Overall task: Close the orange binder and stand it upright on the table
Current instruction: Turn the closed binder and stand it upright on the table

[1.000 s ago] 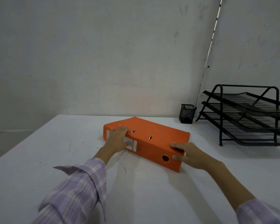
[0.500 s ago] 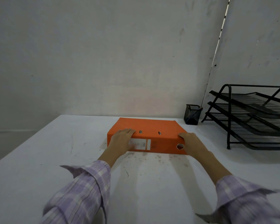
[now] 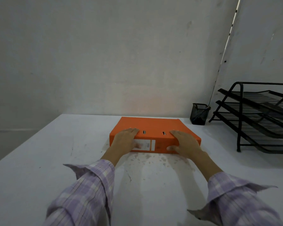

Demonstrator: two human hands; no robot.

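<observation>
- The orange binder (image 3: 153, 128) lies flat and already closed on the white table (image 3: 39, 160), near the far edge, with its spine turned toward me.
- My left hand (image 3: 126, 141) is clamped on the left end of the spine: the fingers lie on the top cover and the thumb presses the white label (image 3: 146, 145).
- My right hand (image 3: 185, 142) grips the right end in the same way, fingers on top and thumb on the spine face.
- I judge that closing is finished and the step in hand is to raise the binder upright.
- To do it well, I would keep both grips equal and tip the binder slowly onto one narrow end, so the cover does not swing open.
- I would let the lower edge stay touching the table as a pivot, because a lifted binder may slip from the hands.
- The surface seems smooth, so the bottom edge can slide; I would press down a little during the turn.
- At the right, a black mesh pen cup (image 3: 199, 114) stands near the wall; I cannot tell if something is inside.
- Beside it, the black tiered tray rack (image 3: 238, 115) shows no papers on its shelves, as far as I can see.
</observation>
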